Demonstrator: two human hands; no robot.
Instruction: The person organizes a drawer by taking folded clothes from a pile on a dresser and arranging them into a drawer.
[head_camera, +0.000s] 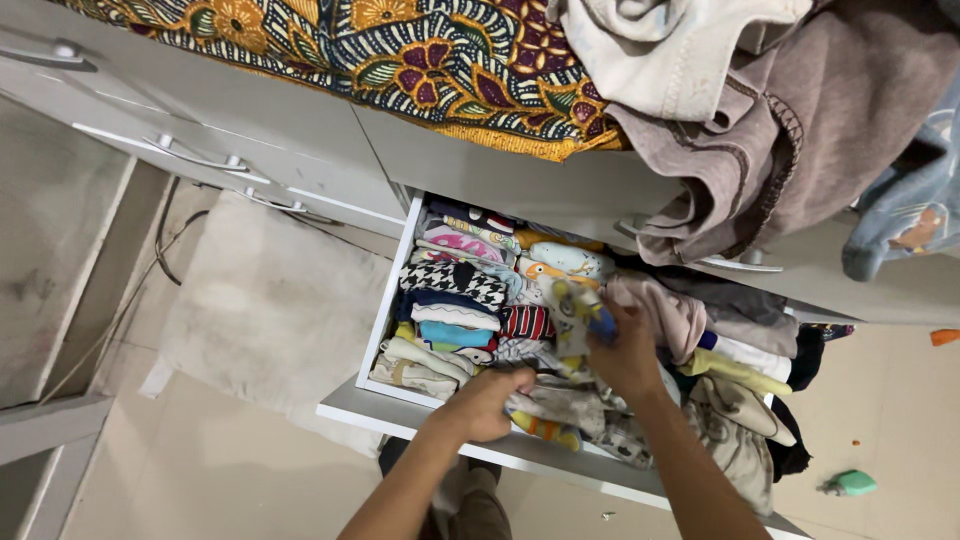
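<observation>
A brown garment (790, 150) overhangs the dresser top above your fingers. Below them, the open drawer (400, 410) brims with folded clothes; your right hand (625, 350) grasps a patterned cloth (572, 315), your left hand (490, 400) clenches another piece

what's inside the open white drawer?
The open white drawer is packed with rows of folded clothes. The right hand grips a patterned garment; the left hand presses on the front row. The bottom is covered.
</observation>
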